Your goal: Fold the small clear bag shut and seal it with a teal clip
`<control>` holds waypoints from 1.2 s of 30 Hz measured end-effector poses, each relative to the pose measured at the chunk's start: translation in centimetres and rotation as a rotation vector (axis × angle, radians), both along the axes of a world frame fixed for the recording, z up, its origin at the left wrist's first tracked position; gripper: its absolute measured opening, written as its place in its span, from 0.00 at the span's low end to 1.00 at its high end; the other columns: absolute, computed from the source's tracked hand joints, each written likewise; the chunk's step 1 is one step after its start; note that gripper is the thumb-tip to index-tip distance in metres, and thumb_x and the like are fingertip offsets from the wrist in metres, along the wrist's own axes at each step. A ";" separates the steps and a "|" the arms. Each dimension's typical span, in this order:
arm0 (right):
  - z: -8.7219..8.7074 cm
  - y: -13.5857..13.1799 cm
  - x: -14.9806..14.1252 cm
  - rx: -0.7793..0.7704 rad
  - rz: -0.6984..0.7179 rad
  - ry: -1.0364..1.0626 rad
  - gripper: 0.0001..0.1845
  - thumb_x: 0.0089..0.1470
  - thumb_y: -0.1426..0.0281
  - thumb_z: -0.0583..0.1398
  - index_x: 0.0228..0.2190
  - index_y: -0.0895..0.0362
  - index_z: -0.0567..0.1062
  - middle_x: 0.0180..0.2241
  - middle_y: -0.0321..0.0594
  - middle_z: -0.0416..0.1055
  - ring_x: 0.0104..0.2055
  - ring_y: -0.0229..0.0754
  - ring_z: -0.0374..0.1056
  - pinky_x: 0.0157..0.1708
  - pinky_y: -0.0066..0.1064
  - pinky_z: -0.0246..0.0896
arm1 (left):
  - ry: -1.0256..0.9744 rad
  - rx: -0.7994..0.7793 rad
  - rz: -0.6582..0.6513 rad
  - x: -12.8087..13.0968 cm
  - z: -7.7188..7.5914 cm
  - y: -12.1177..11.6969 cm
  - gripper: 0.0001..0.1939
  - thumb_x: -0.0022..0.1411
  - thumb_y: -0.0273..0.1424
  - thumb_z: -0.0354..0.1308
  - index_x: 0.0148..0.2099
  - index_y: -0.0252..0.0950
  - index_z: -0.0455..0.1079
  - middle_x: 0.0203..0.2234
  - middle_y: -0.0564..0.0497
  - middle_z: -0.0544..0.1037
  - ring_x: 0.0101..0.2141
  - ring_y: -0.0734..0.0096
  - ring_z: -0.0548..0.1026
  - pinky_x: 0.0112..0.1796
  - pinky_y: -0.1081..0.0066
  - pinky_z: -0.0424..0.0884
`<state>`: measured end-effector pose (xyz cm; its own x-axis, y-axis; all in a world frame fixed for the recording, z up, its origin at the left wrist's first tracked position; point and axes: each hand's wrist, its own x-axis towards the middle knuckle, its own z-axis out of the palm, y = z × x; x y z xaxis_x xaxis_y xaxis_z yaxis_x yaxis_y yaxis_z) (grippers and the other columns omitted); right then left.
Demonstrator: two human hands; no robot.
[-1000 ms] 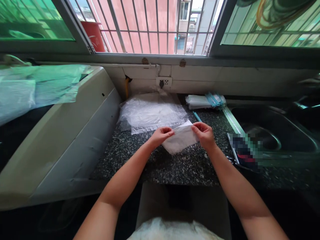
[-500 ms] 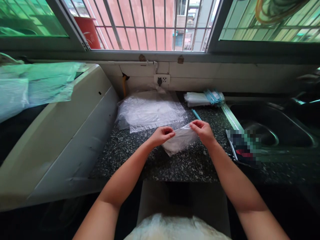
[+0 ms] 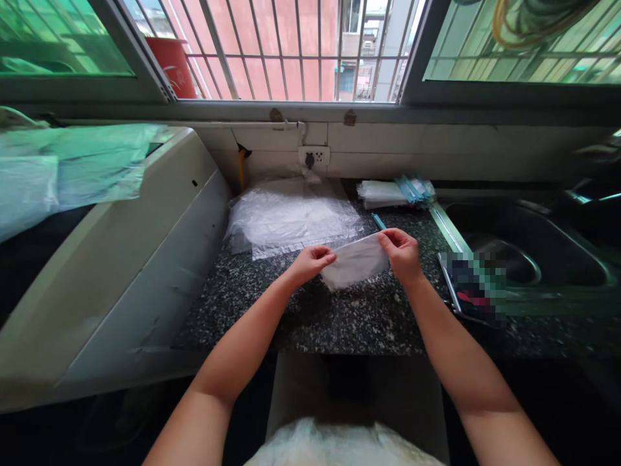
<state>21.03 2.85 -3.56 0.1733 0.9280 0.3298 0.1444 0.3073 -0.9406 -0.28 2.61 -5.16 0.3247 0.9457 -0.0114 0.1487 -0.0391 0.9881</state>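
Left hand (image 3: 313, 261) and right hand (image 3: 400, 252), apart, each pinch an end of a small clear bag (image 3: 356, 260) above the counter (image 3: 339, 317). No legible writing. Object (image 3: 473, 288) by the sink (image 3: 533, 252) is blurred out.

My fingertips (image 3: 328, 256) on the left hand (image 3: 310, 262) and those of my right hand (image 3: 400, 249) tuck behind the edges of the small clear plastic bag (image 3: 356, 262), so the pinch itself is hidden. Whether the bag holds anything is too faint to tell. To the right, an object beside the sink (image 3: 557, 249) is blurred into blocks (image 3: 473, 285). The far stack of bags (image 3: 395, 191) is too small to count. My elbows and lap run off the near edge.
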 end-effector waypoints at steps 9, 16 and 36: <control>-0.2 0.2 0.2 0.037 -0.040 -0.009 0.11 0.42 0.61 0.63 0.23 0.56 0.74 0.21 0.33 0.69 0.23 0.35 0.62 0.26 0.28 0.61 | 0.015 -0.027 -0.027 0.0 -0.1 0.0 0.19 0.43 0.44 0.61 0.22 0.33 0.63 0.16 0.58 0.60 0.21 0.80 0.55 0.24 0.74 0.50; 0.1 0.0 0.1 0.001 0.000 -0.015 0.10 0.42 0.62 0.62 0.22 0.57 0.73 0.19 0.31 0.67 0.22 0.33 0.60 0.25 0.27 0.59 | -0.041 -0.018 0.025 0.0 0.5 -0.2 0.21 0.42 0.47 0.62 0.26 0.32 0.67 0.19 0.56 0.66 0.24 0.78 0.60 0.27 0.74 0.55; 0.0 -0.5 -0.5 -0.060 0.118 -0.031 0.10 0.41 0.62 0.62 0.21 0.57 0.72 0.19 0.32 0.67 0.23 0.33 0.60 0.26 0.27 0.58 | -0.015 -0.043 -0.053 0.2 0.7 -0.4 0.18 0.43 0.43 0.61 0.26 0.31 0.68 0.19 0.56 0.65 0.23 0.79 0.60 0.27 0.74 0.55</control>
<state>20.57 2.37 -3.59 0.0523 0.9596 0.2764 0.1404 0.2670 -0.9534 -0.12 2.24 -4.50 0.3746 0.9260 -0.0466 0.1330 -0.0039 0.9911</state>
